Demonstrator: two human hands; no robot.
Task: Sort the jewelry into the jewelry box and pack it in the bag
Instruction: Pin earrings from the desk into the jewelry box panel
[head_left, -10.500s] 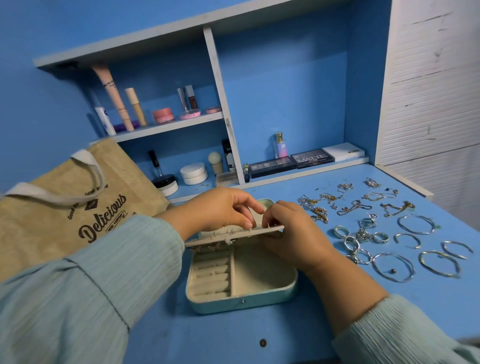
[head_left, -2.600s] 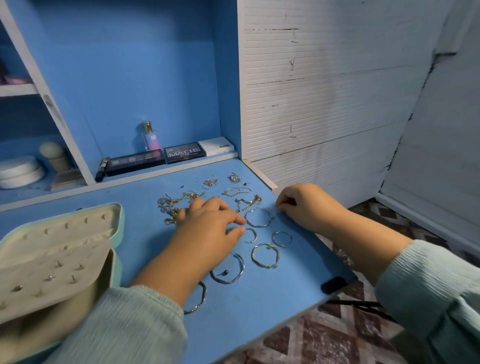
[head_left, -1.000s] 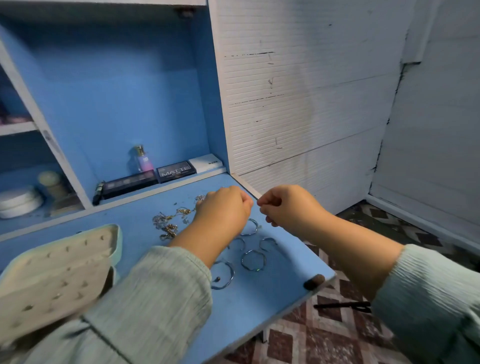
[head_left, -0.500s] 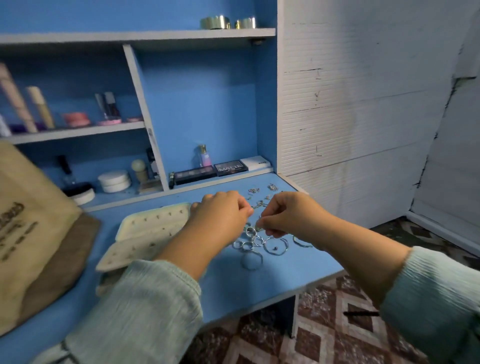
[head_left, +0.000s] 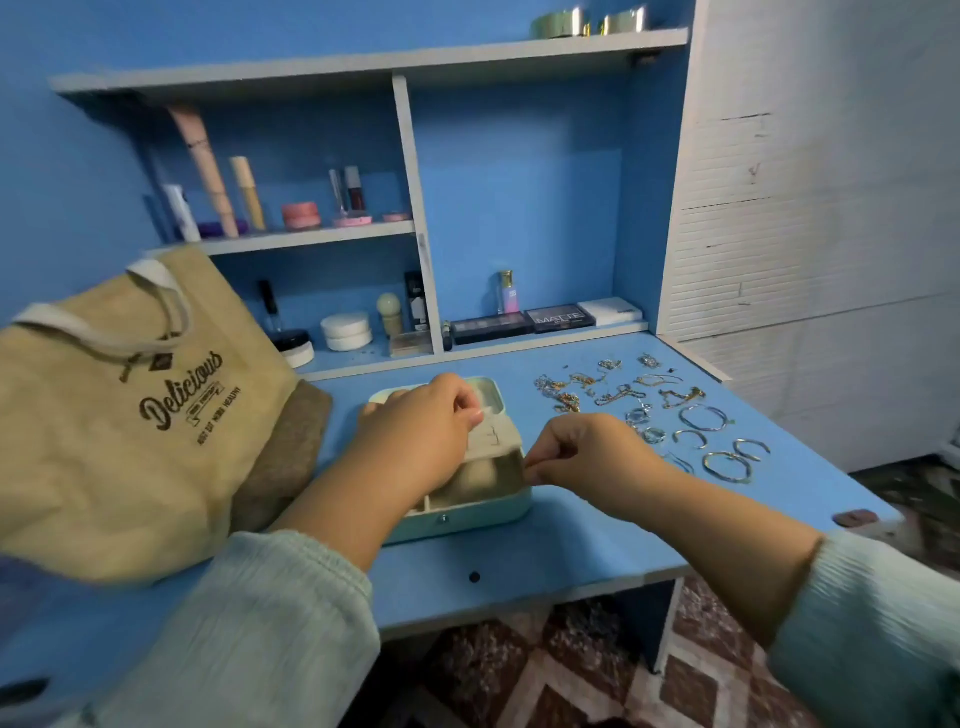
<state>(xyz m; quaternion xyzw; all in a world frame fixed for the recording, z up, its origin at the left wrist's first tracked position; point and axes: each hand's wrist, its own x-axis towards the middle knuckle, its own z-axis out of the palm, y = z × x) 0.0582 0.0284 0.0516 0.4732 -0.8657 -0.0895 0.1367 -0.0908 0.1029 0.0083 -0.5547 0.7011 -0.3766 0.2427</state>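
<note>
Both hands (head_left: 498, 447) over open jewelry box (head_left: 467, 514).

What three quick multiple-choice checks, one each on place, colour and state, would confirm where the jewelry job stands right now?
1. Where does the loose jewelry lie relative to the jewelry box?
A. On the desk, to its right
B. Inside the tote bag
C. On the upper shelf

2. What colour is the tote bag?
A. Red
B. Tan
C. Black

3. What state is the jewelry box in?
A. Shut and latched
B. Open, hands at it
C. Packed in the bag

Answers:
1 A, bangles, rings and chains lie spread on the blue desk right of the box.
2 B, tan fabric printed "Delicious".
3 B, the lid stands up, with the left hand on the insert panel and the right hand pinched beside it.
</note>
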